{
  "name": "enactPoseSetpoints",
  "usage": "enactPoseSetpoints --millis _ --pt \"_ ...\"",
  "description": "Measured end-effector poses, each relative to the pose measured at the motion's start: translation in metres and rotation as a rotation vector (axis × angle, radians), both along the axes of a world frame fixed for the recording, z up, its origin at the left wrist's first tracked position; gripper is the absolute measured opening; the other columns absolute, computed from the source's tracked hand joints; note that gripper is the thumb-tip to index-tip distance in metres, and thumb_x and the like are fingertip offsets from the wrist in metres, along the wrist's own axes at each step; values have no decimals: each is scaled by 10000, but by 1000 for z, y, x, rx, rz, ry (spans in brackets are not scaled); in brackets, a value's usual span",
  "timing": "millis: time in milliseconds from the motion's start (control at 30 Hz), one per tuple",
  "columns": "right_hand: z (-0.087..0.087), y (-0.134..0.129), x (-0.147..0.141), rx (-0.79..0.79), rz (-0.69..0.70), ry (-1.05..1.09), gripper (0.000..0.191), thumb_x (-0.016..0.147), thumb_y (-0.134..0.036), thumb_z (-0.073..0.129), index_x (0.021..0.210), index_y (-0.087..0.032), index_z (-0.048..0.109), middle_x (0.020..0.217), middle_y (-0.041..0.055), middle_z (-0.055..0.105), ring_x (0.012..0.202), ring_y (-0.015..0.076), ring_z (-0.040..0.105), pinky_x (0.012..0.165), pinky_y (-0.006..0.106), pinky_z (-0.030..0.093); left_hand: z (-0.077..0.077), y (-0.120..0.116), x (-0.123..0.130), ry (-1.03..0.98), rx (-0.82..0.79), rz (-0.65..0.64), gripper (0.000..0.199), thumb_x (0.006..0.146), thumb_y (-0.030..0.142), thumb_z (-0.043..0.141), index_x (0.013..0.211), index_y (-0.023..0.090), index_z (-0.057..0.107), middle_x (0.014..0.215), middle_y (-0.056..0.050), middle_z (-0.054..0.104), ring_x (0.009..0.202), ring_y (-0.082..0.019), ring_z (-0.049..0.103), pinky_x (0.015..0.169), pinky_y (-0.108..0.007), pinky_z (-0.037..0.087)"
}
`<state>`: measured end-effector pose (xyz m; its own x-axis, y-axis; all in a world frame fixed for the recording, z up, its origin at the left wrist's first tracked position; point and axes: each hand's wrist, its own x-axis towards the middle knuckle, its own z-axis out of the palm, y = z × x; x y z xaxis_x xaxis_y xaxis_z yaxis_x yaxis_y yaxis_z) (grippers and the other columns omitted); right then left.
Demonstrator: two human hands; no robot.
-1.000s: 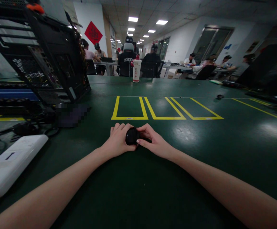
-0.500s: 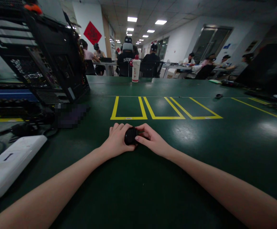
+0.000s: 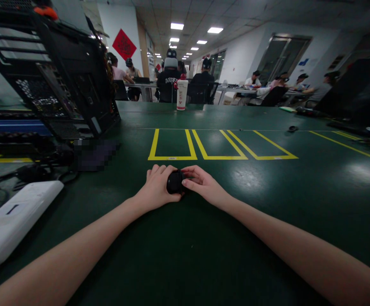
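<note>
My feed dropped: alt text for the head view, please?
Both hands, left hand and right hand, grip a small black object on a green table, near yellow boxes. A white device lies left.

hands (image 3: 180, 187): 2 | small black object (image 3: 174, 182): 1 | yellow floor boxes (image 3: 172, 144): 3 | white bottle (image 3: 181, 94): 1

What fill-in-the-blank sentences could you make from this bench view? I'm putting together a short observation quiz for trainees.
1. The left hand and right hand both grip a small round object whose colour is ____.
2. The boxes taped on the green table are outlined in ____.
3. The flat white device lies on the person's ____ side.
4. The white bottle at the far edge has a cap coloured ____.

Missing words: black; yellow; left; red
</note>
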<state>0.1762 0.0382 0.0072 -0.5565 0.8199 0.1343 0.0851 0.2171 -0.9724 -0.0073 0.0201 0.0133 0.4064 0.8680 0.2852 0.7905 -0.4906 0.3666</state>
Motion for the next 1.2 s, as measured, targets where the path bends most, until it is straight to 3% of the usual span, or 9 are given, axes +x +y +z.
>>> enactPoseSetpoints --millis 233,400,600,800,900,1067,1200 --pt "-1 2 0 -13 44 30 243 776 -262 558 995 -200 472 1053 37 516 978 160 537 873 383 444 3 -2 -1 7 -1 -2 494 656 425 609 1065 206 440 968 -56 509 868 -249 430 730 -383 345" --pt "-3 3 1 -34 111 98 348 691 -191 653 967 -210 442 1038 22 514 980 159 534 884 377 427 -4 2 0 15 42 23 509 619 404 636 1050 212 445 943 -46 509 856 -246 427 715 -371 340" --pt "-2 1 -2 -21 39 121 177 769 -253 569 914 -209 478 958 10 528 904 147 559 817 351 455 -1 0 0 6 25 10 505 646 438 612 1062 209 441 955 -51 510 863 -247 425 719 -368 339" --pt "-4 3 -2 -14 34 67 303 771 -265 563 1051 -232 451 1023 30 518 972 166 534 862 376 432 5 -3 -1 -9 -22 -6 475 656 415 612 1055 214 449 972 -53 511 876 -250 428 733 -376 339" --pt "-4 4 0 -17 60 65 280 771 -247 565 1033 -217 470 1038 36 517 980 165 529 878 380 423 6 -3 0 -7 -26 -2 475 655 407 615 1058 217 450 967 -51 512 875 -251 429 735 -379 339" --pt "-1 1 1 -40 108 109 314 705 -166 636 963 -218 465 1049 17 507 1002 163 522 886 368 422 1 -1 -1 -2 5 5 498 642 410 618 1066 214 446 964 -51 512 870 -251 426 731 -379 338" --pt "-1 -1 -1 -37 70 125 244 734 -212 610 934 -214 471 1006 15 518 959 156 539 865 372 434 -6 3 -1 -15 44 16 508 626 423 629 1054 219 446 950 -43 514 859 -246 427 717 -368 337"
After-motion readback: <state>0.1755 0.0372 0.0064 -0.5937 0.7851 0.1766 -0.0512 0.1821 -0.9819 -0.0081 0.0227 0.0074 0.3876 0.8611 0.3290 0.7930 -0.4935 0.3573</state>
